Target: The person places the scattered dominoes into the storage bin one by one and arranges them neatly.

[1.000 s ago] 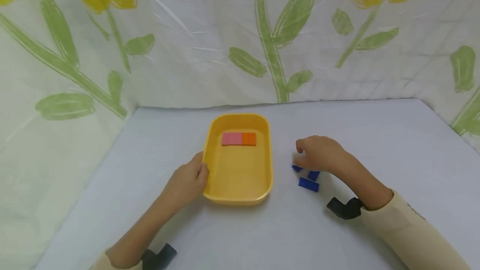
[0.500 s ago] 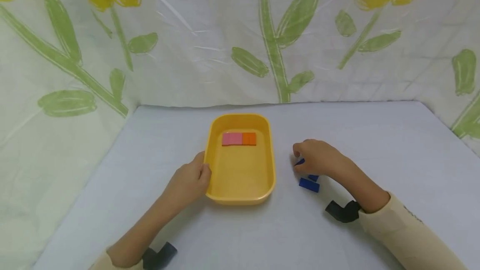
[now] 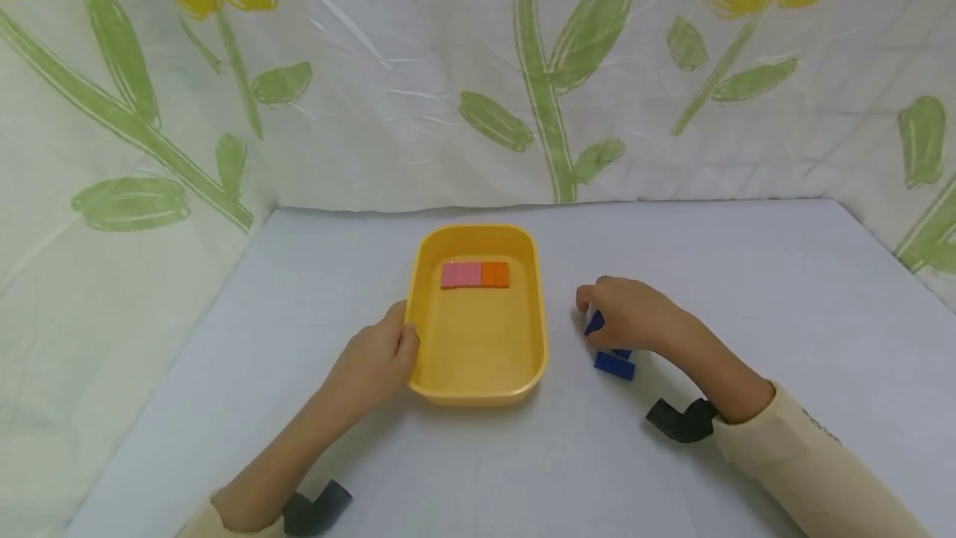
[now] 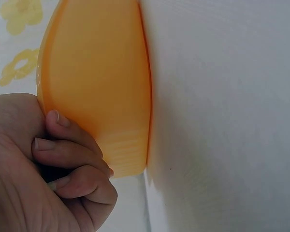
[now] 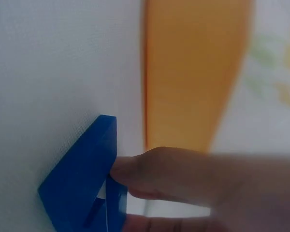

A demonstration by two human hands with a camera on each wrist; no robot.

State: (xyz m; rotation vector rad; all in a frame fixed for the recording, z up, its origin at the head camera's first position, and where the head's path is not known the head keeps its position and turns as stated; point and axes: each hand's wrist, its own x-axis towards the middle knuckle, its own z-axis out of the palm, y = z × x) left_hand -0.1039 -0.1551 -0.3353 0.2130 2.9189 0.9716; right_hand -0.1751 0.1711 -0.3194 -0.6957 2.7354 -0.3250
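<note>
Lying nearest, on the table (image 3: 478, 471) right of the tray (image 3: 478, 398): loose block (image 3: 615, 365), blue. Just beyond, right hand (image 3: 636, 314) pinches held block (image 3: 594, 323), also blue, tilted; likely light, stiff, slightly slick, best taken by opposite sides. Left hand (image 3: 377, 353) grips tray's left rim. Farthest: pink blocks (image 3: 461, 275), orange blocks (image 3: 495, 274), inside tray. Versus a second ago: held block newly between thumb and finger.

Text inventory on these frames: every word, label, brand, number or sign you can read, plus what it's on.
No readable text, so nothing to quote.
Right sleeve: a small dark marking, too small to tell if it is lettering.
Yellow tray, pink blocks, orange blocks, blue blocks: no lettering visible.
Backdrop: flower and leaf pictures, no words.
</note>
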